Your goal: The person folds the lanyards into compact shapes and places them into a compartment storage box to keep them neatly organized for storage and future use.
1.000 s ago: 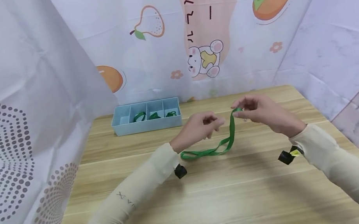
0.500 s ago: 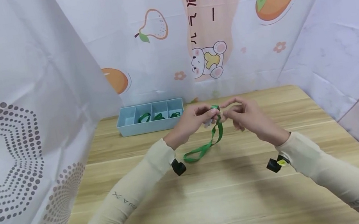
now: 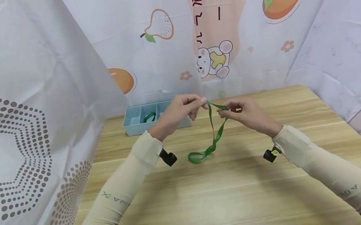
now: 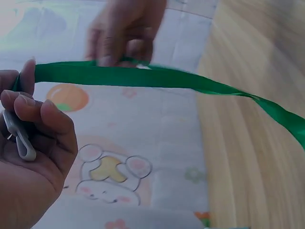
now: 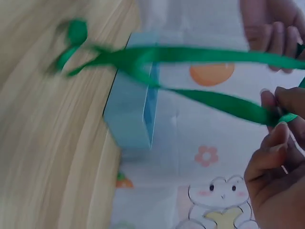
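Observation:
A green ribbon (image 3: 213,134) hangs in a long loop from both hands down to the wooden table (image 3: 238,198). My left hand (image 3: 180,111) pinches one end of the ribbon (image 4: 143,76) and also keeps a small white clip (image 4: 19,143) in its palm. My right hand (image 3: 243,112) pinches the other end of the ribbon (image 5: 224,105) just to the right. The two hands are raised above the table, a short gap apart. The loop's bottom rests on the tabletop.
A light blue divided tray (image 3: 138,118) with green ribbon pieces (image 3: 149,117) stands at the table's back left, partly hidden behind my left hand. Printed white curtains close in the left, back and right sides. The blue tray (image 5: 133,109) shows in the right wrist view.
Both hands came together, then rose and drew slightly apart, each now holding a ribbon end. The ribbon lifted from lying long on the table into a hanging loop.

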The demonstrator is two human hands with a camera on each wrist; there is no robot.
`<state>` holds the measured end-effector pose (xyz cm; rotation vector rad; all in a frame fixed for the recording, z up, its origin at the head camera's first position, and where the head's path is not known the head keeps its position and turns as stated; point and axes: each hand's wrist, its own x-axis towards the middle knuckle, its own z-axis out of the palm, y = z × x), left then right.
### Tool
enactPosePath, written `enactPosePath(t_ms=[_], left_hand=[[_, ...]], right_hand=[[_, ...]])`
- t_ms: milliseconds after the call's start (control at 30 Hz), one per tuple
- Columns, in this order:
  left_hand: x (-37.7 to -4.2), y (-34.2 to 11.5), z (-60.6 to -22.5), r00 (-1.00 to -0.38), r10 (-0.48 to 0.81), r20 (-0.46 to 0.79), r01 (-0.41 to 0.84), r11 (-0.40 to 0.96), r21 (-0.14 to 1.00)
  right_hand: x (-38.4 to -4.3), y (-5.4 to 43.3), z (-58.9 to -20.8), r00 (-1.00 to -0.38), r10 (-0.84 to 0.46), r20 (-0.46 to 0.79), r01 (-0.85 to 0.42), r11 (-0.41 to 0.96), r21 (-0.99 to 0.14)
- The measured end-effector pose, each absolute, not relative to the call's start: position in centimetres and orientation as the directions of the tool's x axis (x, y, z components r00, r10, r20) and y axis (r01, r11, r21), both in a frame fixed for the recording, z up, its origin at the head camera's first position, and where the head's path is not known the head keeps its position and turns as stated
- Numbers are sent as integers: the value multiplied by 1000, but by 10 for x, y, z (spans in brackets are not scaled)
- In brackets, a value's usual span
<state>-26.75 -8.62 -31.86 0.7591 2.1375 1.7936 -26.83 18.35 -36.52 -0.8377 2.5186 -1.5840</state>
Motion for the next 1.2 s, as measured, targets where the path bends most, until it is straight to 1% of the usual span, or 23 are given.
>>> enactPosePath(t_ms=[67, 167, 267, 333, 467, 600, 700, 767, 867, 933, 1000, 1100, 1133, 1200], left_hand=[[-268, -93, -313, -847, 512, 144, 210, 73, 975], [-269, -104, -306, -857, 486, 172, 210, 25, 977], [-273, -116, -304, -864, 462, 203, 218, -20, 976], [-276, -125, -304, -870, 440, 223, 225, -48, 973], [-281, -139, -305, -880, 407, 246, 220, -109, 969], [-282, -146, -304, -875, 423, 233, 207, -108, 972], [-279, -145, -302, -867, 452, 210, 205, -62, 977], [-276, -142, -300, -861, 470, 195, 208, -24, 978], [-275, -136, -300, -852, 495, 170, 213, 32, 977], [-274, -133, -300, -849, 505, 155, 212, 57, 976], [-273, -130, -300, -846, 513, 144, 215, 82, 973], [-271, -127, -299, -838, 526, 146, 233, 103, 967], [-271, -127, -299, -834, 530, 151, 244, 109, 964], [-270, -126, -298, -829, 538, 156, 256, 117, 960]], right_hand=[[-270, 189, -368, -846, -475, 243, -418, 305, -856], [-272, 203, -374, -837, -506, 209, -359, 220, -907], [-274, 217, -378, -813, -552, 185, -296, 119, -948], [-274, 224, -380, -789, -587, 182, -287, 89, -954], [-276, 236, -383, -753, -642, 146, -268, 96, -959], [-278, 241, -390, -735, -672, 86, -239, 138, -961], [-279, 230, -391, -752, -658, 39, -255, 236, -938], [-278, 216, -388, -779, -627, 18, -272, 312, -910], [-275, 189, -380, -810, -583, 60, -323, 358, -876], [-274, 169, -375, -812, -573, 116, -373, 356, -857], [-273, 150, -370, -787, -582, 205, -456, 325, -828], [-274, 127, -367, -733, -597, 326, -571, 281, -771], [-275, 122, -367, -716, -598, 360, -600, 265, -755], [-277, 116, -368, -704, -587, 400, -631, 257, -732]])
